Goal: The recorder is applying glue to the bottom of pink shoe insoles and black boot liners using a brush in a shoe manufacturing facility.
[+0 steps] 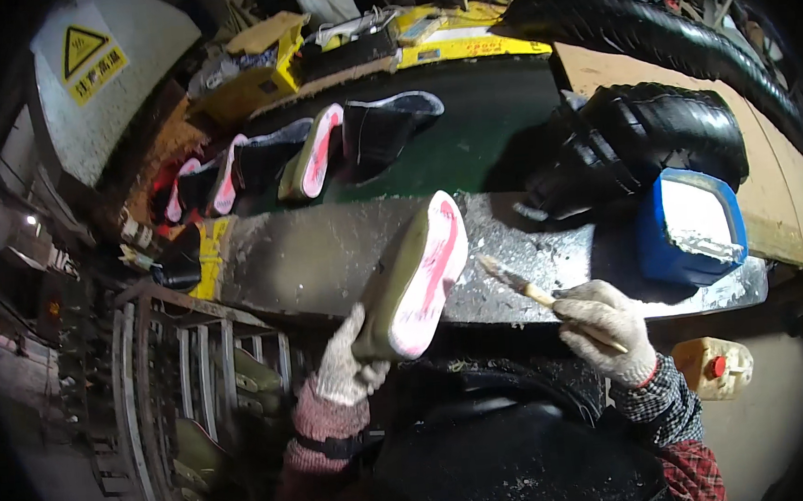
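My left hand (344, 361), in a knit glove, grips an olive-green shoe sole (432, 281) by its heel end. The sole is tilted up, its white face streaked with pink turned toward the right. My right hand (604, 327), also gloved, is closed round the wooden handle of a brush (533, 292). The bristles point up and left, a little apart from the sole. To the right of the brush, a blue container (646, 257) with white material inside and along its rim stands on the worn metal bench top (319, 266).
Several pink-and-white-faced soles (324, 152) and black shoe pieces (391, 132) line the dark green belt (491, 137). A shiny black wrapped bundle (663, 134) lies at right, beyond the container. Below are a metal rack (207, 366) at left and a yellowish jug (712, 368) at right.
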`<state>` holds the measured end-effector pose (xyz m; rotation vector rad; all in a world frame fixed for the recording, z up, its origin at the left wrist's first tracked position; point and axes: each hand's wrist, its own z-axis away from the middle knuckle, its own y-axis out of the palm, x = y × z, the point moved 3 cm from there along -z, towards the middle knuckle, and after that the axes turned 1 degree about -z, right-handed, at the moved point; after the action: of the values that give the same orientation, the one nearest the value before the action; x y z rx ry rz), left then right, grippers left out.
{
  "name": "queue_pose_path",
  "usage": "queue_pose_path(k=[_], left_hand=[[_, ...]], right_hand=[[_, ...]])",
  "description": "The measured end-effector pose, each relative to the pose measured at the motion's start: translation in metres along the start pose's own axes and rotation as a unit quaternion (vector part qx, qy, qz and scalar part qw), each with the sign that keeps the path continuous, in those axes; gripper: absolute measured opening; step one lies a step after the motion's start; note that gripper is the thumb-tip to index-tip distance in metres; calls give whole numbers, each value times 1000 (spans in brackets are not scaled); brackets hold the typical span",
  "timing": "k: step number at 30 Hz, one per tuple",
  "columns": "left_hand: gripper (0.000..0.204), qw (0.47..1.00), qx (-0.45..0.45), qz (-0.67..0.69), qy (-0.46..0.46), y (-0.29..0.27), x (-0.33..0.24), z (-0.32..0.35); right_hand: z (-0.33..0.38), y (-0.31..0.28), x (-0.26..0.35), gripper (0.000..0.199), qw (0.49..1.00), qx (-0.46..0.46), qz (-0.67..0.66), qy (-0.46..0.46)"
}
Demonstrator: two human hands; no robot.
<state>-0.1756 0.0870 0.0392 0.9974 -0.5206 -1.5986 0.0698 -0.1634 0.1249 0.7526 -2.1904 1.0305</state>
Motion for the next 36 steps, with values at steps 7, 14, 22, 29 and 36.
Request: queue_pose_path(k=[7,14,22,29,36], left_hand=[[47,996,19,14,85,70,-52,-125],[65,998,-42,-46,29,170,9,-199],[36,988,122,-24,88,228,66,-218],[47,925,168,-51,338,155,6,-69],[55,337,-166,-819,433,34,-32,80]], right_hand=[[55,-77,-3,34,986,-136,93,16],[152,-121,-26,31,877,-422,-153,171],[130,-172,-2,24,867,-484,-12,120],[58,-202,-25,16,896,-308,285,143],[88,-185,5,6,859,-309,382,142]])
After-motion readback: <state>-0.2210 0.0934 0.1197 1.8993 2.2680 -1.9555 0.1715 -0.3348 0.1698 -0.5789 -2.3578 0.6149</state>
